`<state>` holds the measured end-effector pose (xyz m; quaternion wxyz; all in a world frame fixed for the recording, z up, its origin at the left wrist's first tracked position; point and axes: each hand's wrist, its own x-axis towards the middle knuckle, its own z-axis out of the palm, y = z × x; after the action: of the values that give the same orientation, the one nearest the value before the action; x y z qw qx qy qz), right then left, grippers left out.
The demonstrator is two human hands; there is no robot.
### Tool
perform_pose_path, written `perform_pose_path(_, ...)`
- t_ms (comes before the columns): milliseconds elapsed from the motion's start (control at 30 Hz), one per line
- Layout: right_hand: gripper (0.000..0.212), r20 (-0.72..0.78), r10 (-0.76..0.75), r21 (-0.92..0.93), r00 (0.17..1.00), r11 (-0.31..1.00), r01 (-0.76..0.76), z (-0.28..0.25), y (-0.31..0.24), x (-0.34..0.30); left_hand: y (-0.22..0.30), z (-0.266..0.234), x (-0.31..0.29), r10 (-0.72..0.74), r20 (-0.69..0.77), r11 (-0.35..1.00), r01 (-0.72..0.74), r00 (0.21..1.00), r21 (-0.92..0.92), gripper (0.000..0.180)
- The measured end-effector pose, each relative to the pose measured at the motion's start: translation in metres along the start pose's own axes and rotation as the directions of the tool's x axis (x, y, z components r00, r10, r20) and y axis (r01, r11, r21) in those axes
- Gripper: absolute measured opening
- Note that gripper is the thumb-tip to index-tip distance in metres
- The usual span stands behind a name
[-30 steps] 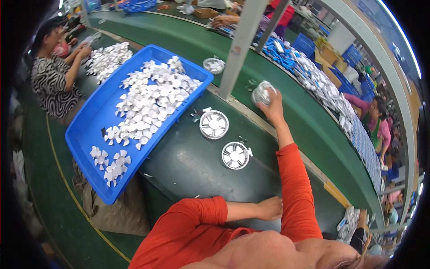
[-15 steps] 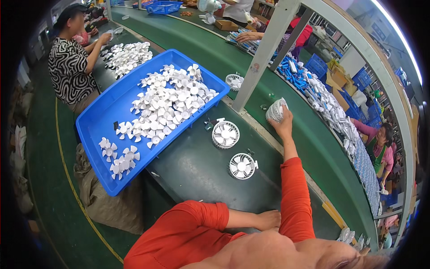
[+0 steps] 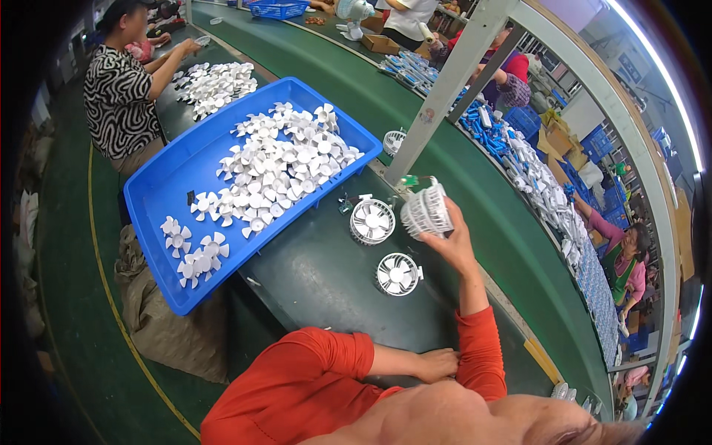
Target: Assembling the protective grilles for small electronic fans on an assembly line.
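My right hand [image 3: 454,241] grips a white round fan cage [image 3: 426,211], raised over the edge between the dark table and the green belt. A small green circuit board [image 3: 410,180] dangles by a wire at its upper end. To its left, a white fan cage with a blade wheel inside [image 3: 371,222] sits on the table. Nearer to me lies a second such fan [image 3: 398,274]. My left hand [image 3: 439,364] rests on the tabletop against my right sleeve; its fingers are largely hidden.
A blue tray [image 3: 157,245] with many white fan blades [image 3: 285,159] stands at the left. Another cage [image 3: 394,142] lies by a white post [image 3: 445,96]. The green belt [image 3: 512,237] runs along the right. A person [image 3: 122,104] works at the far left.
My right hand has brought the fan cage from over the belt leftward and toward me, tilting it. The left hand stays nearly where it was.
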<state>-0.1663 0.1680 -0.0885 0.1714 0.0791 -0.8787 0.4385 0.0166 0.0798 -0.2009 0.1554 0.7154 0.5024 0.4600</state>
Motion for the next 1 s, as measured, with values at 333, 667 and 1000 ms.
perform_pose_path(333, 0.088, 0.293, -0.183, -0.171, 0.938, 0.956, 0.24, 0.059, -0.043, 0.027, -0.023, 0.035, 0.001, 0.041, -0.031, 0.999, -0.042, 0.999, -0.012, 0.049)
perform_pose_path(667, 0.083, 0.38, -0.191, -0.145, 0.905, 0.954, 0.262, 0.046, -0.053, 0.03, -0.021, 0.041, 0.003, -0.073, 0.149, 0.997, 0.073, 0.986, 0.005, 0.055)
perform_pose_path(1000, 0.041, -0.002, -0.058, 0.168, 0.998, 0.984, 0.057, 0.013, -0.017, 0.044, -0.005, 0.009, 0.003, 0.172, -0.355, 0.984, -0.175, 0.919, 0.023, 0.031)
